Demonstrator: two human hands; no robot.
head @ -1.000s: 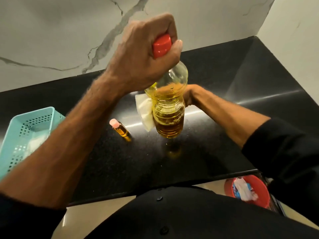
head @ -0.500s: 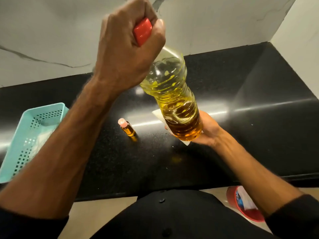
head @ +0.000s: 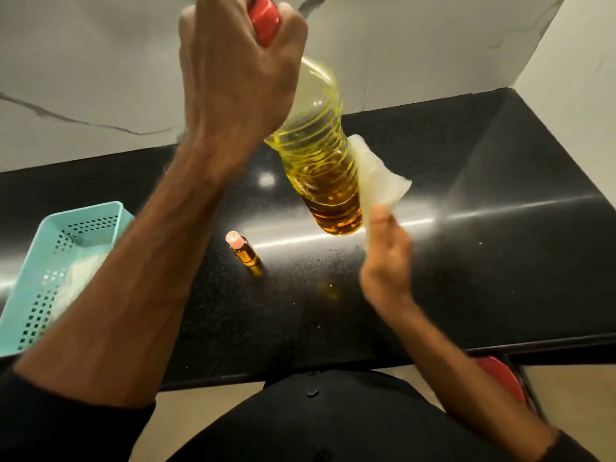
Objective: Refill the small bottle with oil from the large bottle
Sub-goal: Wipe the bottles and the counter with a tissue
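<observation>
My left hand [head: 233,75] grips the red cap [head: 265,18] and neck of the large bottle [head: 316,155], a clear ribbed one about a third full of yellow oil. It hangs tilted above the black counter [head: 500,245], its base toward the right. My right hand [head: 386,261] holds a white tissue [head: 373,175] against the bottle's right side near the base. The small bottle [head: 245,250], amber with a pink cap, stands on the counter, below and left of the large bottle, untouched.
A turquoise perforated basket [head: 56,261] with white tissues sits at the counter's left edge. A marble wall [head: 100,78] rises behind the counter. Something red [head: 500,378] lies on the floor below the counter's front edge, on the right.
The large bottle has been lifted off the counter and tilted. My right hand has come from under the bottle's base to its right side with the tissue.
</observation>
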